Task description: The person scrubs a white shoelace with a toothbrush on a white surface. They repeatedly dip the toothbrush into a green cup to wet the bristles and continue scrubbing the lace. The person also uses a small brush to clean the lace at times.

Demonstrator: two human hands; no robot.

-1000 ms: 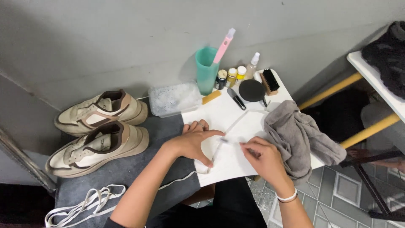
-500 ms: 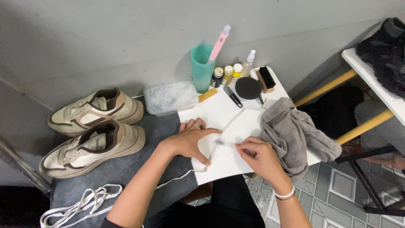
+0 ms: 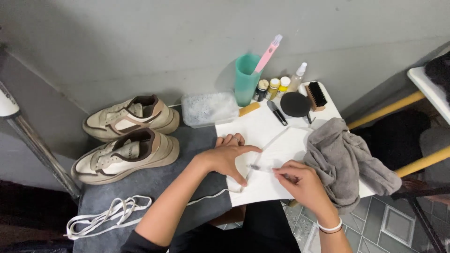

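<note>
My left hand [image 3: 228,157] presses flat on a white shoelace [image 3: 276,138] that lies across a white sheet [image 3: 262,131] on the small table. The thumb and forefinger are spread, and the lace runs out from under the hand toward the far right. My right hand [image 3: 300,180] is closed around a thin brush-like tool [image 3: 260,167] whose tip rests on the lace near my left thumb. A white bracelet sits on the right wrist.
Two beige sneakers [image 3: 126,136] without laces sit at left on a dark grey mat, with a loose lace bundle [image 3: 105,215] in front. A grey cloth [image 3: 347,161] lies at right. At the back stand a teal cup [image 3: 246,79], a soapy tub [image 3: 208,108], small bottles [image 3: 274,86], a black tin [image 3: 295,104] and a brush [image 3: 317,96].
Both hands stay on the lace in nearly the same place. The view has shifted slightly.
</note>
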